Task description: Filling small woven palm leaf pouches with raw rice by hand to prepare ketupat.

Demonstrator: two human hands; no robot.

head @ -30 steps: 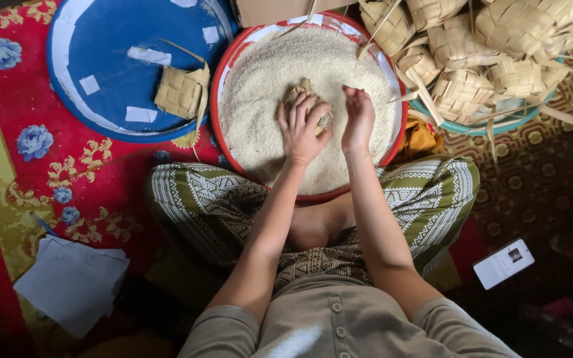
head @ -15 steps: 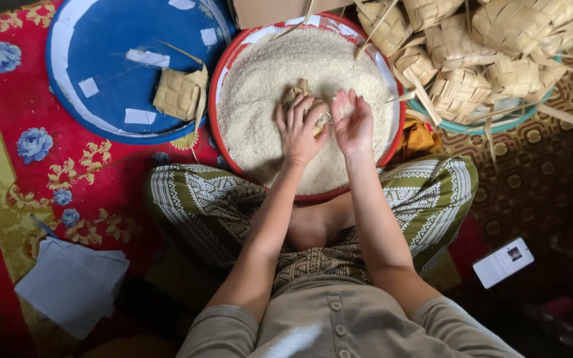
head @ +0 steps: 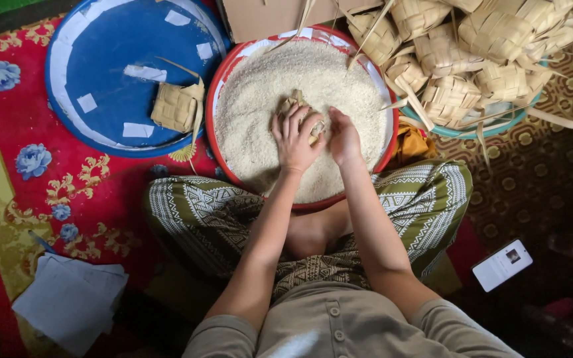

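A woven palm-leaf pouch (head: 298,110) is held over the middle of a red-rimmed basin (head: 215,99) that is filled with white rice (head: 266,93). The pouch is clasped by the left hand (head: 294,138), whose fingers are curled round its near side, so that only its far tip and a little of one edge are seen. The right hand (head: 343,138) is set just beside the pouch, on the side away from the blue tray (head: 94,59), with its fingertips bunched and pressed to the pouch's edge; whether anything is pinched between them cannot be told.

To the left of the basin, touching its rim or nearly so, the round blue tray is laid on a red flowered carpet (head: 14,179), and one flat woven pouch (head: 176,107) is rested on the tray's near edge (among several scraps of white paper). On the basin's other side a heap of woven pouches (head: 479,59) is piled in a teal bowl (head: 499,126). A cardboard box (head: 266,16) is stood just beyond the basin. The basin's near rim is met by the person's crossed legs in patterned cloth (head: 200,219). Well away from the basin, folded white papers (head: 67,298) are seen at the lower left and a small white card (head: 502,265) at the lower right.
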